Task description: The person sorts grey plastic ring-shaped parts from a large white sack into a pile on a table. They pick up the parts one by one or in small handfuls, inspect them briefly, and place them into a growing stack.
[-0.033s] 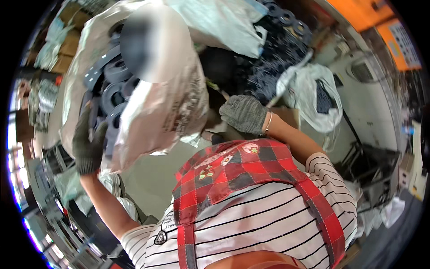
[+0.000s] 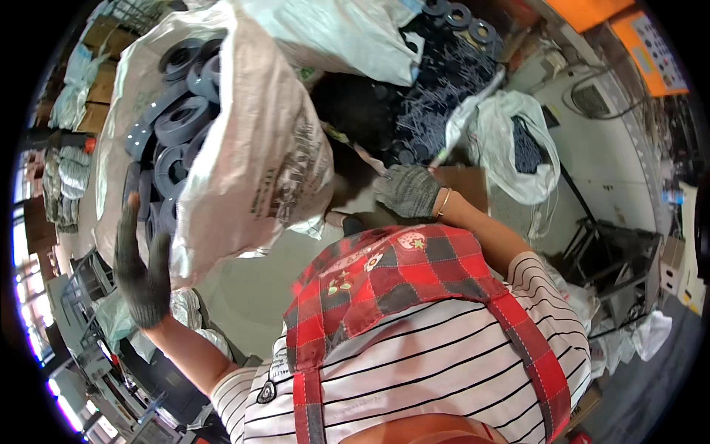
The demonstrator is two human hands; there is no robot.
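Head view: white sack (image 2: 255, 140) and cardboard (image 2: 467, 183) crowd the 2 gloved hands (image 2: 144, 277) (image 2: 407, 191).

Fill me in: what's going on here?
Someone in a red-and-black checked cloth apron is at an open white woven sack of dark grey rings. The grey-gloved left hand is spread at the sack's edge, by the rings; contact is unclear. The grey-gloved right hand is curled near a heap of thin grey pieces; I can't tell whether it grips anything.
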